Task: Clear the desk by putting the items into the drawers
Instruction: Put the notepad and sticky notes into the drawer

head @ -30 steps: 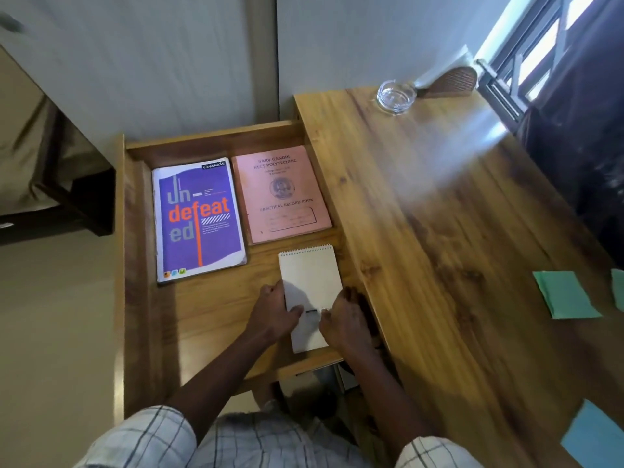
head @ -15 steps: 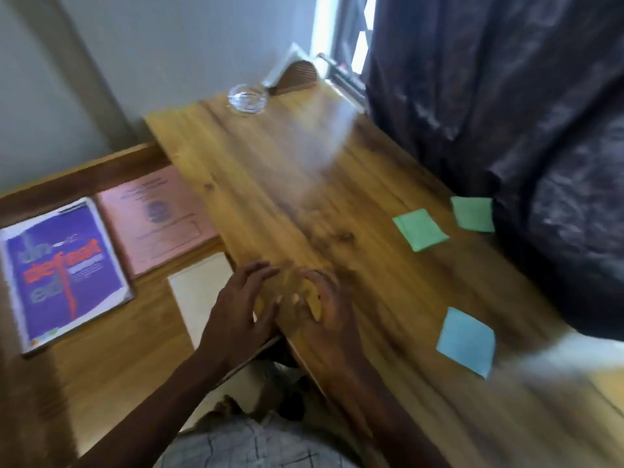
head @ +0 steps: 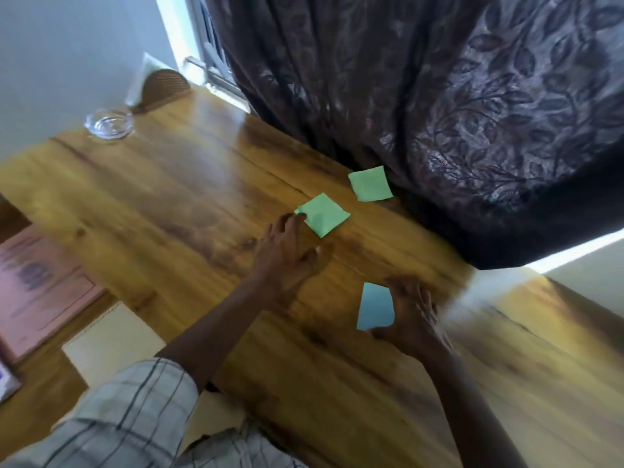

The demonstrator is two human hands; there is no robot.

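Note:
Three sticky-note pads lie on the wooden desk (head: 162, 204). My left hand (head: 287, 255) stretches flat over the desk, its fingers spread and its fingertips touching the left corner of the nearer green pad (head: 324, 215). A second green pad (head: 370, 183) lies beyond it by the curtain, untouched. My right hand (head: 413, 315) has its thumb under the bottom corner of the blue pad (head: 374, 307) and its fingers along the right edge, pinching it. The open drawer at the left holds a pink record book (head: 40, 292) and a white spiral notepad (head: 111, 339).
A glass ashtray (head: 108, 123) and a rounded wooden holder (head: 165, 87) stand at the desk's far corner by the wall. A dark patterned curtain (head: 439, 113) hangs along the desk's far right edge, close to the green pads. A purple book's corner (head: 5, 380) shows in the drawer.
Both hands have left the notepad in the drawer and moved right across the desk. The left now touches a green pad and the right has closed on the blue pad. The view swung right.

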